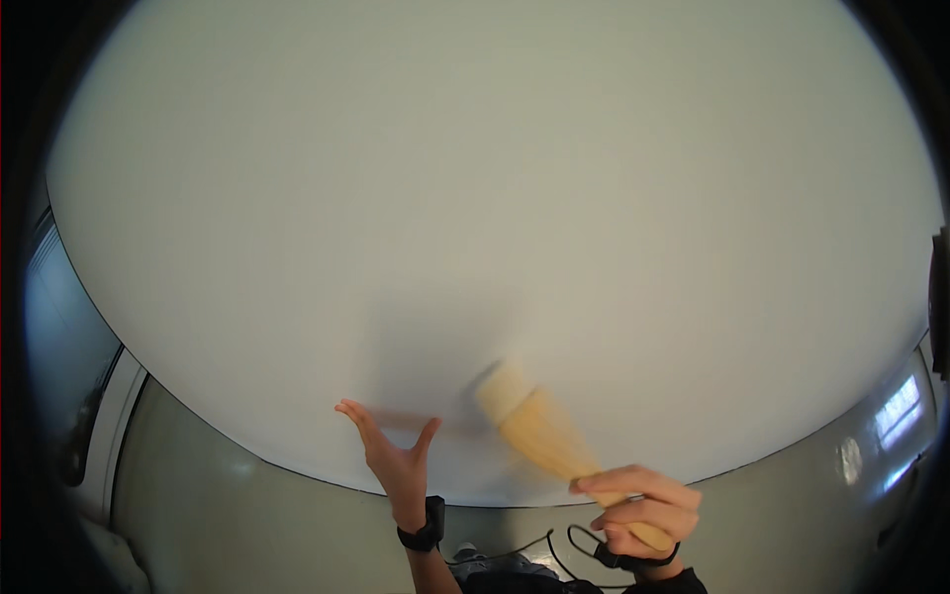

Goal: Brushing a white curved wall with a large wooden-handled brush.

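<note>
My right hand [648,503] clasps a flat tan wooden brush [546,436] by its handle [649,536], likely freeing the pale bristles [505,391]; my left hand [398,463] gapes, empty.

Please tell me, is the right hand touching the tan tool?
Touching: the head view shows the right hand curled around the narrow end of the tan tool.

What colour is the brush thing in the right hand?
The brush-like tool is yellowish tan, with a cream end: head view.
</note>
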`<action>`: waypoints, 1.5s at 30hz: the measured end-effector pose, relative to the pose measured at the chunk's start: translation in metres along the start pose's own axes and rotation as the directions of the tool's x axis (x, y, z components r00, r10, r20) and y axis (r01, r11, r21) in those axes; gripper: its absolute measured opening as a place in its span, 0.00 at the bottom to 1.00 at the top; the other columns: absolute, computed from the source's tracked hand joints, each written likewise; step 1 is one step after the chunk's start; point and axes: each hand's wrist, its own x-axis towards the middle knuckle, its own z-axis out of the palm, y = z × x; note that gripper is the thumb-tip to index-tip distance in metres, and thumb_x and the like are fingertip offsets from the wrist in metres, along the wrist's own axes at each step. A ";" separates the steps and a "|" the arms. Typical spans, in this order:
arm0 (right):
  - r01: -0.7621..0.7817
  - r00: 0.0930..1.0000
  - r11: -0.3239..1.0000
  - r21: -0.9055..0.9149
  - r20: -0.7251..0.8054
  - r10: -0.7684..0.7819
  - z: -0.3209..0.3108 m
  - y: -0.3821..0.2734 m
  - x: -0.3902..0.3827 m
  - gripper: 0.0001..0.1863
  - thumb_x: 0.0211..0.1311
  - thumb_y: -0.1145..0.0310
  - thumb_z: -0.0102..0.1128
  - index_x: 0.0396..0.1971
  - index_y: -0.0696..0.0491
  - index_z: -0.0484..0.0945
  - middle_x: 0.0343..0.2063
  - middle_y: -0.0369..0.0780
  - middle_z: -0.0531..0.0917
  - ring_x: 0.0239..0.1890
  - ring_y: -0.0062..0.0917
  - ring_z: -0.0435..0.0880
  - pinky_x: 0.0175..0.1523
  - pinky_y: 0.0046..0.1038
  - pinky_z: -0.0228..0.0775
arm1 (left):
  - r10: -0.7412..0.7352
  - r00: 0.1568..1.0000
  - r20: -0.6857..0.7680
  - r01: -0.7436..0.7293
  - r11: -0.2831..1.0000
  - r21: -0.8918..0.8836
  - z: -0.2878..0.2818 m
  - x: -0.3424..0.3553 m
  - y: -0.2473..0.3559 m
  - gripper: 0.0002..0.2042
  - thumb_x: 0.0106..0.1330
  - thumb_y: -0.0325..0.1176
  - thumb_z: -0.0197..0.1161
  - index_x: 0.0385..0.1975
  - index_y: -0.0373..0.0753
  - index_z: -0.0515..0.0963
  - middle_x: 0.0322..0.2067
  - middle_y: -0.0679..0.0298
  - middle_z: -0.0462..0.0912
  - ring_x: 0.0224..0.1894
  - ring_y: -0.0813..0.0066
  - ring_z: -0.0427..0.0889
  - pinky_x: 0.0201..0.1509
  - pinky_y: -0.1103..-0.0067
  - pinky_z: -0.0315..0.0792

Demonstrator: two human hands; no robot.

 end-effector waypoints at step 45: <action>0.127 0.821 0.640 -0.757 -0.282 -0.496 -0.076 -0.001 0.089 0.28 0.67 0.47 0.64 0.46 0.61 0.85 0.50 0.49 0.87 0.51 0.35 0.87 0.54 0.31 0.81 | -0.008 0.990 0.142 -0.006 0.995 0.095 0.020 -0.014 0.044 0.44 0.73 0.37 0.65 0.80 0.44 0.41 0.78 0.36 0.41 0.80 0.45 0.44 0.78 0.62 0.55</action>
